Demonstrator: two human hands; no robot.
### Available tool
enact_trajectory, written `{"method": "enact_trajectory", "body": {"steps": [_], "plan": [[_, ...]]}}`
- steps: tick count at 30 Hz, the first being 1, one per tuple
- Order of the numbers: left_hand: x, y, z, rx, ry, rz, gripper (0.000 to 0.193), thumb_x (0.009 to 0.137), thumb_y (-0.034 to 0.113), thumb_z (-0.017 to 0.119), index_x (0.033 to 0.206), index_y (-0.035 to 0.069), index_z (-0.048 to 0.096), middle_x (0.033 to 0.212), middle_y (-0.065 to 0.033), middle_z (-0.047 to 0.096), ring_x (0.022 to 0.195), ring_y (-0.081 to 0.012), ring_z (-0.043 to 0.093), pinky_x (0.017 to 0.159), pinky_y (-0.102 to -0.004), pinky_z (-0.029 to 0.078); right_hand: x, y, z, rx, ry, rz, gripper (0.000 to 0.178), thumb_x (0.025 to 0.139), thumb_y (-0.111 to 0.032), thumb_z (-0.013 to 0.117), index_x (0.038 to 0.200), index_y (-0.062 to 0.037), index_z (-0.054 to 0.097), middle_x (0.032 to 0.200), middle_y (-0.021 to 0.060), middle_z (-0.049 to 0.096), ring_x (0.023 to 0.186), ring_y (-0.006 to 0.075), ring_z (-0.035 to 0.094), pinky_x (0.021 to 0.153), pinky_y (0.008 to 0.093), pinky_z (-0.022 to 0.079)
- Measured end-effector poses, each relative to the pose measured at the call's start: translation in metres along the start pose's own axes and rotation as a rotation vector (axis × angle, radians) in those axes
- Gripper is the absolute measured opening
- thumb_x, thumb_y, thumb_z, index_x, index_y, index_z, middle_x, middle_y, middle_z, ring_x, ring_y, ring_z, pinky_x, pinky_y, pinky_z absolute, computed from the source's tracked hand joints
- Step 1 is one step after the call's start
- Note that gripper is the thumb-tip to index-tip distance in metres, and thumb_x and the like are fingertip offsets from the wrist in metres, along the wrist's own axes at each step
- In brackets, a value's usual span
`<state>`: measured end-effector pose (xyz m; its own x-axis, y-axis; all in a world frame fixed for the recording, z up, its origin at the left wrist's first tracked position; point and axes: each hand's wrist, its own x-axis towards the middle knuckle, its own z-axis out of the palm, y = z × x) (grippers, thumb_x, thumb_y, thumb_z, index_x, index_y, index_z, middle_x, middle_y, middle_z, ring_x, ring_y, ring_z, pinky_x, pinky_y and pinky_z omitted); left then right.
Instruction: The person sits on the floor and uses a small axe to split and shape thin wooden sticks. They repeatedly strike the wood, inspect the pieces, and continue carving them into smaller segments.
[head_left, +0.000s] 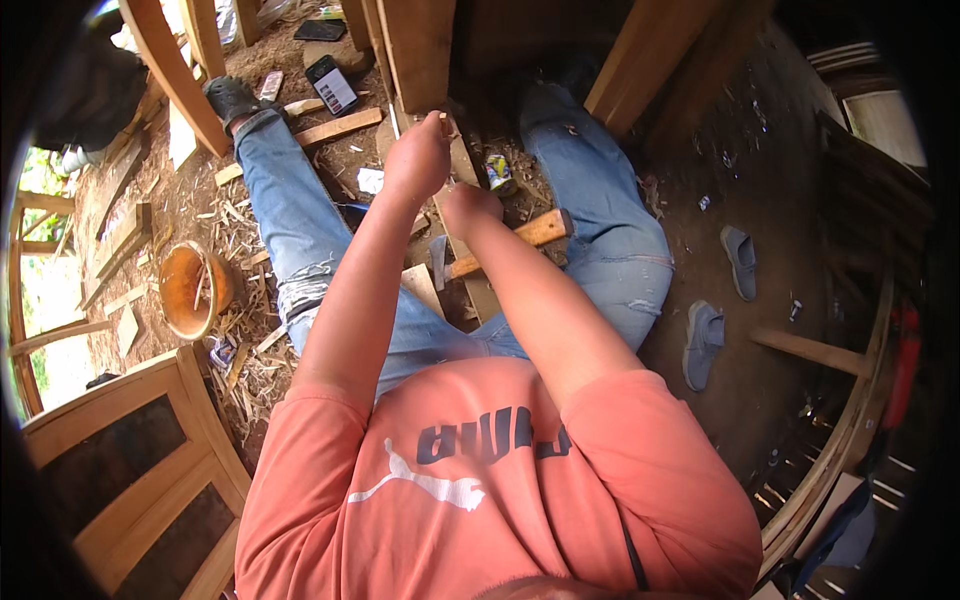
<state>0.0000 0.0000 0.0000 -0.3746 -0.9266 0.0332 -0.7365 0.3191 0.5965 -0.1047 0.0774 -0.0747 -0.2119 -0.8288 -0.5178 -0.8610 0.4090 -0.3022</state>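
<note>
My left hand (420, 158) is closed in a fist in front of an upright wooden post (420, 55). A small pale bit shows at its top, but what it grips I cannot make out. Just below and to the right, my right hand (470, 208) is curled closed above a narrow wooden board (462, 160) between my legs; its fingers are mostly hidden, and so is anything in them. A hammer-like tool with a wooden handle (538, 232) and a grey metal head (439, 262) lies across the board under my right forearm.
Wood shavings and offcuts (340, 128) litter the ground at left, near a phone (331, 85) and an orange bucket (186, 290). A yellow can (499, 172) lies by my right leg. Grey slippers (703, 345) are at right, and a wooden frame (150, 450) stands at lower left.
</note>
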Motion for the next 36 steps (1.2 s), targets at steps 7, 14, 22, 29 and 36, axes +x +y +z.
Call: {"method": "enact_trajectory", "body": {"steps": [7, 14, 22, 29, 36], "plan": [[-0.027, 0.014, 0.01, -0.059, -0.04, 0.012, 0.02, 0.102, 0.018, 0.064, 0.119, 0.007, 0.064, 0.106, -0.0244, 0.074, 0.104, -0.0481, 0.069, 0.087, -0.0558, 0.054, -0.012, 0.017, 0.021, 0.008, 0.025, 0.05, 0.032, 0.1, -0.024, 0.057, 0.114, -0.0047, 0.079, 0.12, 0.0207, 0.078, 0.118, 0.0349, 0.075, 0.098, 0.0458, 0.061], [-0.034, 0.01, 0.007, -0.107, 0.011, -0.01, 0.018, 0.1, 0.017, 0.062, 0.115, 0.006, 0.063, 0.104, -0.0248, 0.073, 0.101, -0.0482, 0.069, 0.087, -0.0578, 0.053, -0.014, 0.014, 0.027, 0.029, 0.049, 0.061, 0.031, 0.101, -0.017, 0.051, 0.115, -0.0032, 0.076, 0.125, 0.0239, 0.075, 0.116, 0.0387, 0.075, 0.097, 0.0475, 0.06], [-0.042, -0.001, -0.009, -0.23, -0.035, -0.094, 0.016, 0.097, 0.007, 0.064, 0.112, 0.005, 0.064, 0.103, -0.0265, 0.073, 0.102, -0.0487, 0.069, 0.088, -0.0521, 0.055, -0.02, 0.025, 0.009, 0.015, 0.046, -0.109, 0.032, 0.099, -0.019, 0.056, 0.115, 0.0002, 0.075, 0.12, 0.0257, 0.076, 0.113, 0.0387, 0.075, 0.095, 0.048, 0.061], [-0.049, -0.007, -0.005, -0.222, -0.051, 0.036, 0.017, 0.095, 0.005, 0.063, 0.112, 0.005, 0.065, 0.101, -0.0261, 0.073, 0.099, -0.0481, 0.07, 0.086, -0.0521, 0.056, -0.04, 0.016, -0.009, -0.034, -0.036, -0.094, 0.035, 0.101, -0.016, 0.049, 0.117, 0.0019, 0.074, 0.119, 0.0269, 0.076, 0.111, 0.0405, 0.075, 0.096, 0.0492, 0.06], [-0.06, 0.0, -0.004, -0.242, -0.044, 0.014, 0.013, 0.095, 0.004, 0.066, 0.109, 0.005, 0.065, 0.1, -0.0233, 0.075, 0.097, -0.0435, 0.073, 0.084, -0.05, 0.058, -0.042, 0.02, 0.004, 0.014, 0.093, -0.074, 0.032, 0.1, -0.014, 0.05, 0.115, 0.0018, 0.072, 0.116, 0.0252, 0.077, 0.11, 0.0396, 0.075, 0.094, 0.0487, 0.06]]}}
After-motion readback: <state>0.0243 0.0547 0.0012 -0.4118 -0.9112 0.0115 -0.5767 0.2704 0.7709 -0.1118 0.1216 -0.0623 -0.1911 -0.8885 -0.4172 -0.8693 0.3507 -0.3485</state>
